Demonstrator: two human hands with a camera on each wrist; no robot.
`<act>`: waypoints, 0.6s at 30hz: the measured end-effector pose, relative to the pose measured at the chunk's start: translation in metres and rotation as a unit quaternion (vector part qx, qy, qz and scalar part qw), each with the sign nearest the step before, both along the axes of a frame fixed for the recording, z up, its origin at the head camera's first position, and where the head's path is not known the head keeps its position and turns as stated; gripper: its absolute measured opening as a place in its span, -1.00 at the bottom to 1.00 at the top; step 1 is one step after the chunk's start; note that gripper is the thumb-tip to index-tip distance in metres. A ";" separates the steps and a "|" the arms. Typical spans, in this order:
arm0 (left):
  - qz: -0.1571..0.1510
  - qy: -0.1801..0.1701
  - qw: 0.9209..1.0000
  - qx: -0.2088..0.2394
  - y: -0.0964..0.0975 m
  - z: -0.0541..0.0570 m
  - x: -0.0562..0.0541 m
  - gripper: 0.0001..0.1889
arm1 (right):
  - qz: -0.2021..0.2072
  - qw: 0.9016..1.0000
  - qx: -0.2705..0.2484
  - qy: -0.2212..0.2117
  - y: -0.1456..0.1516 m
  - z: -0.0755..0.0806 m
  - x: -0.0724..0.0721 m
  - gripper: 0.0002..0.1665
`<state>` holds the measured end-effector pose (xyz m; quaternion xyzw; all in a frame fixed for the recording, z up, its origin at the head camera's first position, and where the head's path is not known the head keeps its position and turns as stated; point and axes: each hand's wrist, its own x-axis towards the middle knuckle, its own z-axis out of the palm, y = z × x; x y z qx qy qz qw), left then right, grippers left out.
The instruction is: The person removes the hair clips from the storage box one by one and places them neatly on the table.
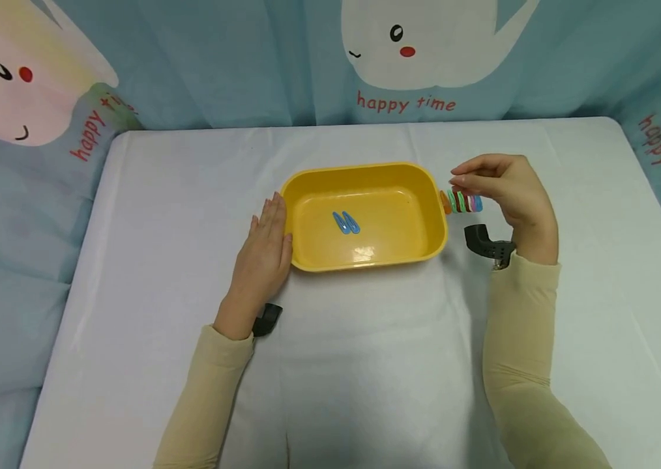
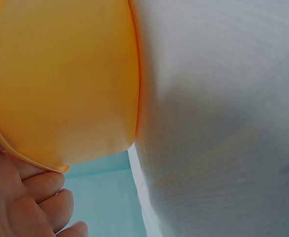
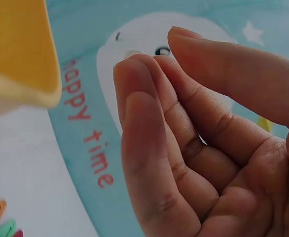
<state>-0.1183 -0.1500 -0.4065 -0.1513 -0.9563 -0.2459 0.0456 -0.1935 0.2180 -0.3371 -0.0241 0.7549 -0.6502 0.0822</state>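
Two blue snap hair clips (image 1: pixel 351 222) lie side by side inside a yellow plastic tray (image 1: pixel 366 167). Against the tray's left end rests my left hand (image 1: pixel 261 254), its fingers straight in the head view; the left wrist view shows the hand at the rim (image 2: pixel 33 162). My right hand (image 1: pixel 512 185) hovers just right of the tray with fingers loosely bent. The right wrist view shows a gap between its thumb (image 3: pixel 223 69) and fingers, with nothing held. Beneath it, a row of coloured hair clips (image 1: pixel 461 202), orange, green, dark red, pink and blue, lies beside the tray, partly covered by the fingers.
A white cloth (image 1: pixel 354 345) covers the table. Blue curtains (image 1: pixel 219 65) with whale prints and red lettering hang behind and along the sides. A black wrist mount (image 1: pixel 485 242) sits on my right wrist, another (image 1: pixel 268 319) on my left.
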 end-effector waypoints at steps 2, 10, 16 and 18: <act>-0.001 -0.002 1.000 -0.001 -0.002 0.001 0.000 -0.42 | 0.008 1.000 0.016 0.001 -0.007 0.003 0.000 -0.94; 0.001 0.002 1.000 -0.002 0.000 0.001 0.001 -0.43 | 0.044 0.996 0.075 0.003 -0.035 0.011 -0.001 -0.87; 0.001 0.003 1.000 -0.003 -0.001 0.001 0.001 -0.43 | 0.086 0.991 0.099 -0.015 -0.064 0.012 -0.008 -0.84; 0.001 0.003 1.000 -0.003 -0.002 0.001 0.001 -0.43 | 0.104 0.988 0.109 -0.014 -0.072 0.011 -0.011 -0.83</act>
